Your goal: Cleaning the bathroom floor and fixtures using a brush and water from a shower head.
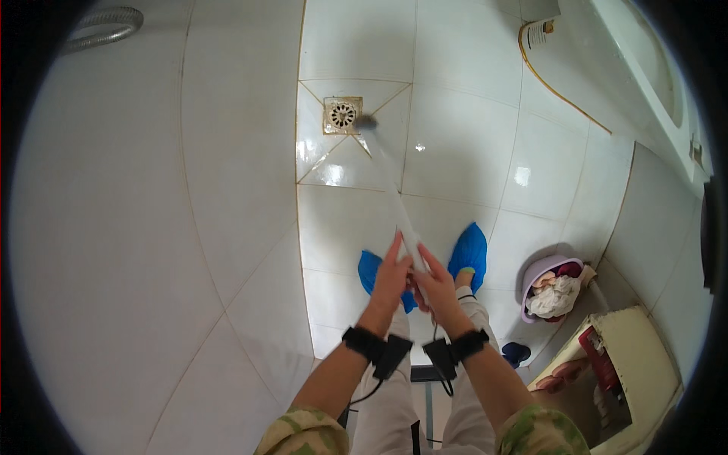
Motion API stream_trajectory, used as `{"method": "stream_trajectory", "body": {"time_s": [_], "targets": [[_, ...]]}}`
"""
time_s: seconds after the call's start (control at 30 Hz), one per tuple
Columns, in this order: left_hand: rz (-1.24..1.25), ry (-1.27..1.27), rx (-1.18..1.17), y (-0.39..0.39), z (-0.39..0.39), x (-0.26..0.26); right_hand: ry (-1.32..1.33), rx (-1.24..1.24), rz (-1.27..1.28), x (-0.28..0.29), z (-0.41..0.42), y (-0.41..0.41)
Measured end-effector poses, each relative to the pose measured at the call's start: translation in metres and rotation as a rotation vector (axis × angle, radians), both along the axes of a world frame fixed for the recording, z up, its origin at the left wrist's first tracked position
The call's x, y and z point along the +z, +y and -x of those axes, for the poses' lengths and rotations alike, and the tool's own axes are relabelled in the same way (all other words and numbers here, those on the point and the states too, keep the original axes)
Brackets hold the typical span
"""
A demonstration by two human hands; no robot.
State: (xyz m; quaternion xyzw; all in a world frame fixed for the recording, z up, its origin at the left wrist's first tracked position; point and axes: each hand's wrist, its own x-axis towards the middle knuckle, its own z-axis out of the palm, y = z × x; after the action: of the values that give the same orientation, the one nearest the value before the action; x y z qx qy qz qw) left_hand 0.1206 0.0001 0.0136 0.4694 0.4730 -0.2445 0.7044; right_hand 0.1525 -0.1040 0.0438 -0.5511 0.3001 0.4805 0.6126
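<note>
Both of my hands grip a long white handle (398, 207) that slants up and to the left across the tiled floor. My left hand (391, 278) is on its left side, index finger stretched along it. On the right side, my right hand (435, 284) closes round the same handle, close to the left one. At the far end a dark, blurred head, perhaps a brush (366, 123), lies at the right edge of a square floor drain (343, 116) with a round slotted grate. Brownish stains mark the drain's frame and the grout lines around it.
Feet in blue shoe covers (471, 250) stand below the drain. A purple basin (529, 284) with cloths is at right, near a dark blue slipper (516, 352) and a worn cream cabinet (637, 347). A white washbasin (631, 74) juts in upper right; a metal hose (108, 37) hangs upper left.
</note>
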Motion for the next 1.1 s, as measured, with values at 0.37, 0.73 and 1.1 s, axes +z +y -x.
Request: {"method": "stream_trajectory", "body": {"time_s": [0.37,0.73,1.1], "targets": [[0.149,-0.043,0.323,0.009,-0.033,0.013,-0.402,0.222,0.349,0.028,-0.023,0.036],[-0.050,0.286,0.210,0.036,0.067,0.146,-0.100,0.184,0.304,0.110,-0.025,-0.093],[-0.314,0.088,0.039,0.082,0.068,0.292,-0.660,0.543,0.556,0.258,-0.069,-0.158]]}}
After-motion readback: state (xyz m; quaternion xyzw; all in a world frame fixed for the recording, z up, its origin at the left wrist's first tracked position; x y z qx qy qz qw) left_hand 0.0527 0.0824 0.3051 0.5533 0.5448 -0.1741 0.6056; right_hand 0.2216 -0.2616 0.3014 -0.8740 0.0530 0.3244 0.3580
